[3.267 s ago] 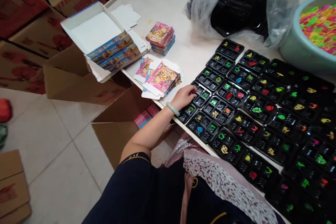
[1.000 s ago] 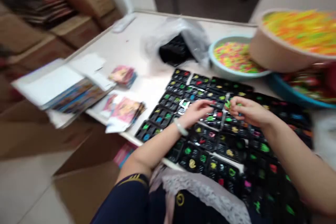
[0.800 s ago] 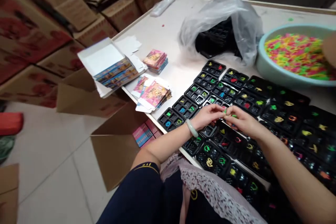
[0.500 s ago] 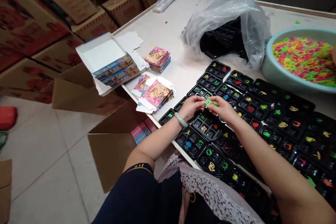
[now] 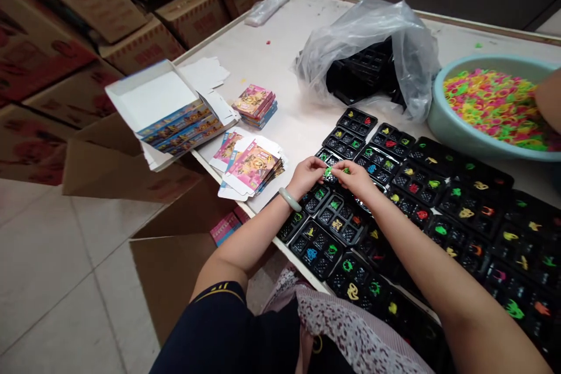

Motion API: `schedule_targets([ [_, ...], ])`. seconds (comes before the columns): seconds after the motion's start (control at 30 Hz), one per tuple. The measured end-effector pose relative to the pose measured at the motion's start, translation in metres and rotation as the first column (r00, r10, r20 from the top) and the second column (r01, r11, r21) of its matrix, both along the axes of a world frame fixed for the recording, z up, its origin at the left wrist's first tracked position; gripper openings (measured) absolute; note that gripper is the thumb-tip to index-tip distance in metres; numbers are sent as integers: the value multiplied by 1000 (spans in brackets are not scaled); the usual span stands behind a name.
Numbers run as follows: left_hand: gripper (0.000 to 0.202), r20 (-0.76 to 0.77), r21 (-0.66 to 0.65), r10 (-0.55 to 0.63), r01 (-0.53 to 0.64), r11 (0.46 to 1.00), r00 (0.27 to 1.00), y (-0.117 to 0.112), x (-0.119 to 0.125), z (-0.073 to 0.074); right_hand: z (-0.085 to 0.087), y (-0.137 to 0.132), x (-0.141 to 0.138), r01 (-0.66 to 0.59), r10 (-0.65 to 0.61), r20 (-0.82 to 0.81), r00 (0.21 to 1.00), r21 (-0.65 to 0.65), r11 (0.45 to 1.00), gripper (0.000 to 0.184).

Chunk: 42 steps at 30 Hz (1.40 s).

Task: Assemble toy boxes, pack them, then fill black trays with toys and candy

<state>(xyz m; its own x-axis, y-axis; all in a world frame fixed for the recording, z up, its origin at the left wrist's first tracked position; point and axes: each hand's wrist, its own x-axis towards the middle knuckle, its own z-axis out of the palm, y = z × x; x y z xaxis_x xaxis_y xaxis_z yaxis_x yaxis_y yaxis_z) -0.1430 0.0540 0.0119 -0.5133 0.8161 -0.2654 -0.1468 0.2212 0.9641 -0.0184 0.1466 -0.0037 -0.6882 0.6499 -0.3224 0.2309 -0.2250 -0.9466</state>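
My left hand (image 5: 307,174) and my right hand (image 5: 356,177) meet over the left end of a spread of black plastic trays (image 5: 421,187) on the white table (image 5: 280,70). Both hands pinch small green plastic rings (image 5: 328,172) between their fingertips. A pale green bangle (image 5: 289,199) sits on my left wrist. The trays have small pockets, and many hold coloured rings. Just under my hands lies a tray (image 5: 339,217) with a yellow and green piece in it.
A light green basin (image 5: 464,134) full of bright rings stands at the right. A clear bag of spare black trays (image 5: 372,64) lies behind. Pink flat cartons (image 5: 252,166), a small stack (image 5: 255,105) and an open display box (image 5: 166,111) sit at the left edge. Cardboard boxes (image 5: 170,257) stand on the floor.
My right hand came in from the right with green rings and joined my left hand. Both hands then moved left along the trays. The camera swung and steadied.
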Motion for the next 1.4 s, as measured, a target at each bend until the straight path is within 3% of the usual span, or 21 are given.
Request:
schedule_targets([
  [0.17, 9, -104, -24, -24, 22, 999, 994, 4, -12, -6, 5, 10, 5, -205, 183, -120, 976, -209, 956, 40],
  [0.2, 9, -127, -44, -22, 16, 999, 992, 6, -16, -8, 6, 16, 5, -186, 173, -92, 981, -163, 969, 38],
  [0.27, 9, -240, -74, -28, 11, 997, 970, 9, -24, -13, 8, 32, 1, -62, 59, 36, 998, 91, 994, 26],
  [0.3, 9, -321, -79, -36, 11, 997, 946, 12, -27, -15, 8, 42, -2, -7, -21, 105, 994, 258, 966, 20],
  [0.37, 8, -467, -93, -69, 28, 995, 882, 15, -31, -19, 6, 63, -13, 12, -145, 219, 965, 512, 859, 11],
  [0.43, 7, -544, -125, -120, 61, 990, 831, 18, -32, -21, 2, 80, -26, -51, -181, 322, 929, 597, 801, 10],
  [0.5, 8, -581, -159, -168, 91, 983, 796, 19, -31, -22, -3, 92, -38, -122, -164, 404, 900, 595, 795, 12],
  [0.63, 10, -602, -209, -229, 126, 970, 765, 18, -28, -24, -10, 99, -49, -176, -133, 488, 863, 535, 826, 13],
  [0.73, 7, -580, -230, -256, 146, 962, 774, 15, -28, -26, -9, 98, -42, -5, -194, 422, 886, 427, 904, 13],
  [0.83, 3, -564, -206, -239, 145, 968, 790, 15, -29, -26, -2, 94, -28, 171, -172, 260, 950, 28, 985, 15],
  [0.9, 2, -544, -158, -195, 129, 979, 816, 19, -30, -25, 2, 88, -18, 161, -139, 113, 984, -216, 963, 18],
  [0.97, 6, -485, -89, -162, 136, 987, 860, 28, -29, -21, 6, 80, -11, 101, -113, -17, 994, -318, 943, 16],
  [1.1, 17, -423, 55, -156, 197, 979, 892, 56, -21, -13, 7, 65, -5, 31, -86, -133, 987, -366, 930, 19],
  [1.27, 3, -562, 50, -186, 258, 965, 806, 79, -7, -10, 8, 58, -6, 121, -163, -87, 983, -368, 922, 24],
  [1.4, 3, -520, 58, -151, 211, 976, 841, 101, -11, -12, 11, 64, 0, 215, -274, -88, 958, -411, 886, 15],
])
